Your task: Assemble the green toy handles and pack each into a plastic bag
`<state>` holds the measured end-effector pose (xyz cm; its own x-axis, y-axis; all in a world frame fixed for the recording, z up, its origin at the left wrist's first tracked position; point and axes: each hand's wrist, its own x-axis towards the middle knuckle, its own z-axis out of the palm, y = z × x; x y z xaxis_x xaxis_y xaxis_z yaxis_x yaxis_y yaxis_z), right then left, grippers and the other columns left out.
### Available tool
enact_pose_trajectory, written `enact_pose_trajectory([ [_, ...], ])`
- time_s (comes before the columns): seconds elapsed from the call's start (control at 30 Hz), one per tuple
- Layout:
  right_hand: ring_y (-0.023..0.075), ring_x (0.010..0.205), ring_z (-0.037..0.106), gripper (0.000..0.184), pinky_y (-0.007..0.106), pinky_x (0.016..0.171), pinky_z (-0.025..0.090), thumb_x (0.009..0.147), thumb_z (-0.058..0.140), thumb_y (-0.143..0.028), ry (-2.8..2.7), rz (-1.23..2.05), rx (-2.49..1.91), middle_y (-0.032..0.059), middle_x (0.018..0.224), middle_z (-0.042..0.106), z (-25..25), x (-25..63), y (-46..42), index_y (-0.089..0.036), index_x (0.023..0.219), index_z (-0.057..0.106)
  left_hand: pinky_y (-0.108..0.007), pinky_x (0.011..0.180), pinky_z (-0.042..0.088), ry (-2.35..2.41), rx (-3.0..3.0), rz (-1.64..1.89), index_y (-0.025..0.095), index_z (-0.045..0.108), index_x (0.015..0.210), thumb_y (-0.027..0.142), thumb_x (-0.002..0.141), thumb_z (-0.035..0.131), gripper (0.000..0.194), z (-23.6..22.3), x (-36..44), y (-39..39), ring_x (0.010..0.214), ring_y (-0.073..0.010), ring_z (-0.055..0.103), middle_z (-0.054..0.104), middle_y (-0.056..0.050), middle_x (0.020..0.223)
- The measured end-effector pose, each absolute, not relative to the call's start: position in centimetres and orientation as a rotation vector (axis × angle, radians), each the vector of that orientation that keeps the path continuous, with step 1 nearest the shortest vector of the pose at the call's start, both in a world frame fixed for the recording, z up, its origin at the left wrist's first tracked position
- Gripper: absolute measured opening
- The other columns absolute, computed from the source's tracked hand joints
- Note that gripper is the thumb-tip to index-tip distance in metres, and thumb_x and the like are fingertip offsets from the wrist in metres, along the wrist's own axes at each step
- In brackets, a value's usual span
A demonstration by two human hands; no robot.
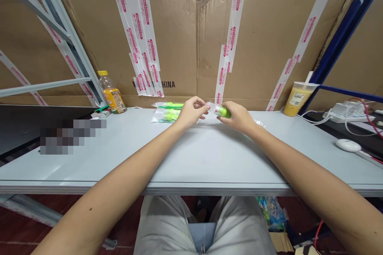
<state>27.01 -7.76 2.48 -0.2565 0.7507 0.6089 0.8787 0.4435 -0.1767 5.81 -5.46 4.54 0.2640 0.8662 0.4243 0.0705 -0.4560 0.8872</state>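
Note:
My right hand is closed around a bright green cylindrical item in a clear plastic wrapper, just above the table. Its exact kind does not show. The clear end of the wrapper points left, where the curled thumb and fingers of my left hand pinch at it. Beside and behind my left hand lie several green items in clear packaging, partly covered by that hand. A bit of clear plastic shows beyond my right wrist, mostly hidden.
The light grey table ends at a tall cardboard sheet. A yellow-capped drink bottle stands at the back left. To the right are a lidded cup, a power strip with cables and a white oval device.

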Motion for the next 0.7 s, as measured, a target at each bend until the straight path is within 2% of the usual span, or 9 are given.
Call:
enact_pose_trajectory([
  [0.27, 0.0267, 0.094, 0.063, 0.028, 0.035, 0.075, 0.045, 0.085, 0.061, -0.037, -2.081, -0.262, -1.314, 0.0086, 0.107, 0.069, 2.4, 27.1, -7.6, -0.020, 0.108, 0.060, -0.041, 0.066, 0.062, 0.812, 1.511, 1.140, 0.016, 0.057, 0.086, 0.018, 0.070, 0.077, 0.026, 5.1, 5.7, -6.0, 0.074, -0.0234, 0.074, 0.069, -0.005, 0.077],
  [0.5, 0.0272, 0.095, 0.063, 0.034, 0.035, 0.074, 0.045, 0.085, 0.063, -0.039, -2.146, -0.268, -1.332, 0.0094, 0.111, 0.068, 2.5, 27.1, -7.8, -0.020, 0.113, 0.059, -0.037, 0.064, 0.062, 0.913, 1.463, 1.124, 0.013, 0.058, 0.068, 0.015, 0.072, 0.072, 0.015, 5.5, 5.8, -6.5, 0.075, -0.0226, 0.072, 0.068, -0.009, 0.078],
  [0.7, 0.0276, 0.099, 0.063, 0.033, 0.035, 0.075, 0.045, 0.086, 0.064, -0.038, -2.178, -0.271, -1.313, 0.0099, 0.115, 0.068, 2.5, 27.2, -7.8, -0.022, 0.113, 0.059, -0.037, 0.060, 0.062, 0.910, 1.451, 1.118, 0.013, 0.060, 0.074, 0.027, 0.077, 0.073, 0.020, 5.5, 5.6, -6.2, 0.074, -0.0226, 0.072, 0.067, -0.008, 0.080],
])
